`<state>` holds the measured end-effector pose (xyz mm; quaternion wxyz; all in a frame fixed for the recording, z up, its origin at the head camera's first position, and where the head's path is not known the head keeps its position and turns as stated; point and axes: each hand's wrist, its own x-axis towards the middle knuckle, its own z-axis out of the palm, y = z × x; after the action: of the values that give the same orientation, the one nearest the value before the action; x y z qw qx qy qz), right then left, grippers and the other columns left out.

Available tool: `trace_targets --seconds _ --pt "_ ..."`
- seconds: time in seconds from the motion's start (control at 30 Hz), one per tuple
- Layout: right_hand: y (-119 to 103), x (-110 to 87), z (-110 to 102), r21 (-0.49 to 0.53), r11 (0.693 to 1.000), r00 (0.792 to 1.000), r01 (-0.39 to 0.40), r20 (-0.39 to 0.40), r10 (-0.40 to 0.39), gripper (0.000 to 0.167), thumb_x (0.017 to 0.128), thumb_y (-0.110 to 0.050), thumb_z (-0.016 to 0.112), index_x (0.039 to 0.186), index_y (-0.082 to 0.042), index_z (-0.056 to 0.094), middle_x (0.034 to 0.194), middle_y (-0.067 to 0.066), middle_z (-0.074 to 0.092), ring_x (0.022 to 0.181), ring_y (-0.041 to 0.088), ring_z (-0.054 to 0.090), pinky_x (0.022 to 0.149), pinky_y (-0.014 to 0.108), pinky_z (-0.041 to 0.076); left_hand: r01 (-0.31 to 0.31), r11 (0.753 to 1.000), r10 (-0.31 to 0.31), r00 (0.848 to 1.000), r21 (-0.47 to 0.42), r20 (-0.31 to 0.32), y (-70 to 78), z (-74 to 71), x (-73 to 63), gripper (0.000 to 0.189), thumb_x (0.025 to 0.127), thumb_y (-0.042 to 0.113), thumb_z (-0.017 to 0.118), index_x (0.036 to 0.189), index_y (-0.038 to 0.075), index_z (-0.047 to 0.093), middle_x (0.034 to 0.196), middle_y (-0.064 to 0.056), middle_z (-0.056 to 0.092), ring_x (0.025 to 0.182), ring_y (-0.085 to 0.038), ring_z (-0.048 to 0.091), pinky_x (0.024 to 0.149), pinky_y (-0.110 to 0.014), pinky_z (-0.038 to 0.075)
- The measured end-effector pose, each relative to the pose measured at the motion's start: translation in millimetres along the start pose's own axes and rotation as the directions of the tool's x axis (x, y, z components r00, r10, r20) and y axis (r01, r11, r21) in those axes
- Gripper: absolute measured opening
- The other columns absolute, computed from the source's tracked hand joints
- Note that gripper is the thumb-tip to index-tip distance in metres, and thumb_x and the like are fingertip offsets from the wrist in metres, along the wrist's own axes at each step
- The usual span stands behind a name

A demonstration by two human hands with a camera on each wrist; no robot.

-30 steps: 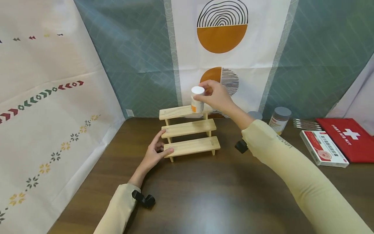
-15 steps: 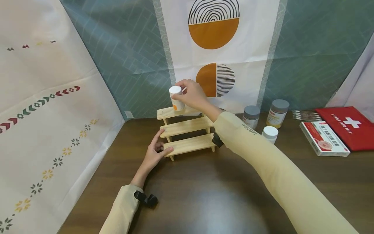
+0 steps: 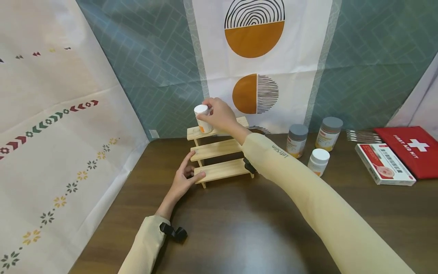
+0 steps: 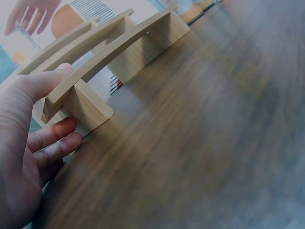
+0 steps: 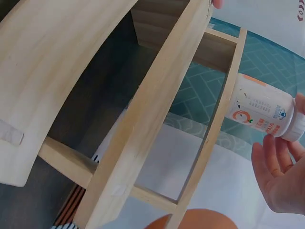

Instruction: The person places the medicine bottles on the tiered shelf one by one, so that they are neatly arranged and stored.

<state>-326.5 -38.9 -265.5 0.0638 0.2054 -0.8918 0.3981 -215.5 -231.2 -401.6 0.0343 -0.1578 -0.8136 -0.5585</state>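
Note:
A three-tier wooden display stand (image 3: 222, 170) is at the back of the table. My left hand (image 3: 181, 179) grips its left end, the thumb lying on the lowest tier and a finger reaching the middle one. In the left wrist view, other fingers (image 4: 59, 148) curl beside the stand's leg. My right hand (image 3: 220, 116) holds a white supplement bottle (image 3: 202, 122) with an orange label by its cap, upright at the left end of the top tier. In the right wrist view, the bottle (image 5: 262, 105) has its base against the top tier's board (image 5: 214, 124).
To the right stand two grey-lidded jars (image 3: 296, 140) and another white bottle (image 3: 318, 161). Farther right lie a medicine box (image 3: 384, 163), a packet of swabs (image 3: 363, 136) and a red first aid pouch (image 3: 412, 150). Fabric hangs behind and at left.
My right hand has carried the white bottle leftward and down to the top tier's left end. My left hand keeps its grip on the stand. The head view has shifted slightly.

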Motion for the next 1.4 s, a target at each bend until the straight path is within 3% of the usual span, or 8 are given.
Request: trace_targets --seconds 0.27,0.5,0.7,0.87,1.03,1.27,1.4 --pt "1.1 -1.6 4.1 0.019 1.000 1.000 -0.003 -0.012 0.003 0.055 0.091 -0.036 0.068 0.138 -0.011 0.051 0.123 0.007 0.056 0.104 0.021 0.059 0.087 0.035 0.050 0.006 1.000 -0.006 1.000 -0.006 -0.006 -2.1 0.5 0.2 0.079 0.088 0.001 0.068 0.154 0.011 0.026 0.075 -0.002 0.051 0.069 -0.010 0.045 0.068 -0.025 0.039" --pt "0.4 -4.7 8.5 0.019 0.999 0.999 0.042 0.010 -0.042 0.063 0.092 -0.038 0.066 0.144 -0.012 0.043 0.128 0.004 0.058 0.110 0.020 0.059 0.090 0.033 0.050 0.010 1.000 -0.010 0.999 0.002 -0.051 -30.0 -6.4 -0.3 0.082 0.087 0.000 0.069 0.155 0.017 0.026 0.073 -0.001 0.050 0.067 -0.009 0.044 0.065 -0.024 0.039" --pt "8.5 -16.6 11.1 0.038 0.997 0.998 0.060 -0.012 -0.060 0.062 0.094 -0.037 0.064 0.146 -0.014 0.042 0.126 0.006 0.060 0.110 0.023 0.061 0.087 0.036 0.051 -0.018 1.000 0.018 0.999 0.003 -0.044 -37.2 -8.5 -3.6 0.081 0.088 0.004 0.070 0.154 0.022 0.027 0.076 0.001 0.056 0.068 -0.006 0.049 0.065 -0.023 0.042" --pt "15.3 -32.1 17.6 0.044 0.993 0.994 0.107 -0.017 -0.107 0.057 0.095 -0.032 0.063 0.144 -0.010 0.045 0.122 0.009 0.061 0.106 0.024 0.063 0.085 0.036 0.052 -0.020 1.000 0.020 0.999 0.003 -0.040 -38.5 -9.2 -8.8 0.081 0.088 0.004 0.070 0.154 0.021 0.027 0.076 0.001 0.056 0.067 -0.005 0.049 0.064 -0.024 0.041" --pt "22.5 -47.2 17.2 0.124 0.985 0.992 0.124 -0.046 -0.119 0.053 0.096 -0.030 0.063 0.141 -0.009 0.048 0.119 0.011 0.063 0.099 0.024 0.064 0.083 0.036 0.053 -0.015 1.000 0.016 0.999 0.001 -0.033 -38.8 -6.9 -9.4 0.080 0.089 0.007 0.069 0.155 0.023 0.026 0.072 0.000 0.049 0.066 -0.007 0.044 0.063 -0.025 0.039" --pt "31.6 -68.1 3.8 0.224 0.964 0.988 0.140 -0.097 -0.121 0.043 0.095 -0.021 0.064 0.135 -0.009 0.054 0.116 0.013 0.064 0.097 0.027 0.065 0.086 0.039 0.054 -0.013 1.000 0.013 1.000 0.022 0.005 -4.0 -2.9 -9.2 0.078 0.090 0.001 0.066 0.155 0.008 0.023 0.073 -0.002 0.048 0.069 -0.010 0.045 0.066 -0.027 0.039" --pt "35.2 -82.1 -4.6 0.234 0.962 0.986 0.142 -0.119 -0.117 0.040 0.095 -0.018 0.063 0.132 -0.008 0.056 0.114 0.013 0.063 0.097 0.027 0.064 0.088 0.041 0.053 -0.044 0.999 0.044 0.999 0.014 0.012 -20.0 -2.1 -1.1 0.081 0.089 0.000 0.067 0.156 0.010 0.022 0.072 -0.001 0.049 0.065 -0.007 0.044 0.062 -0.025 0.039"
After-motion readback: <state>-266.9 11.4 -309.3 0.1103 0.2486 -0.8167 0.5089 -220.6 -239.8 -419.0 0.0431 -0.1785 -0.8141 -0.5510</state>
